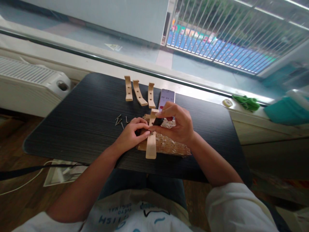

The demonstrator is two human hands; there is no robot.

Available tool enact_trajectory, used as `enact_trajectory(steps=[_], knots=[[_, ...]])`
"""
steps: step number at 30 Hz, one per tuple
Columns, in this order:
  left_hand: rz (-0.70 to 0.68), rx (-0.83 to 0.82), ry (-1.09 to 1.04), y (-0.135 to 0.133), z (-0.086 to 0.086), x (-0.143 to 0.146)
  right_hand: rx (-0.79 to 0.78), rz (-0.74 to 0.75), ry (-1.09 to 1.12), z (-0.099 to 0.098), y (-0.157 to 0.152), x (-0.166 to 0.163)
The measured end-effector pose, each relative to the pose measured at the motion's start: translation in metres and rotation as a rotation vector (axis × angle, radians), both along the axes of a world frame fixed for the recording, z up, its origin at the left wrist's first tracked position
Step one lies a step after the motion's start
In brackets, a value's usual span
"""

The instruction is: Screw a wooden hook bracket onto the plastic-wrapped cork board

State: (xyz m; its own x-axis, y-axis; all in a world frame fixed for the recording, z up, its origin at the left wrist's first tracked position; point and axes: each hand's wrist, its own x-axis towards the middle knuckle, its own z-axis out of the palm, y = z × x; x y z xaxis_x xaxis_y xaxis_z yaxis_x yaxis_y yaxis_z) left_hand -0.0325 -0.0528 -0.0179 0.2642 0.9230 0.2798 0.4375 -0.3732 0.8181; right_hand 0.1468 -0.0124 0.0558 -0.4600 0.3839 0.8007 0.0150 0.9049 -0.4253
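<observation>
A pale wooden hook [151, 148] lies across a brown block wrapped in clear plastic [169, 145]. My left hand [135, 132] rests at the hook's left side, thumb and fingertips pinched together near its middle; whatever they pinch is too small to make out. From the right, my right hand [177, 124] grips a short black tool [158, 121] over the hook, its fingertips meeting those of the left hand. The tool's tip is hidden. Several loose screws [118, 120] lie on the table to the left of my left hand.
Three more wooden hooks with holes, a left one [128, 88], a middle one [139, 93] and a right one [151, 95], lie along the far side of the black table [72, 129]. Beside them is a phone [167, 96]. A tape roll [227, 102] and green cloth [246, 102] sit on the sill.
</observation>
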Motion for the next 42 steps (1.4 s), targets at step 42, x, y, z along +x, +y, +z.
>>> enact_trajectory(steps=[42], knots=[[0.029, -0.045, 0.001, 0.0, -0.001, -0.001, -0.31, 0.346, -0.223, 0.009, 0.0, 0.012]])
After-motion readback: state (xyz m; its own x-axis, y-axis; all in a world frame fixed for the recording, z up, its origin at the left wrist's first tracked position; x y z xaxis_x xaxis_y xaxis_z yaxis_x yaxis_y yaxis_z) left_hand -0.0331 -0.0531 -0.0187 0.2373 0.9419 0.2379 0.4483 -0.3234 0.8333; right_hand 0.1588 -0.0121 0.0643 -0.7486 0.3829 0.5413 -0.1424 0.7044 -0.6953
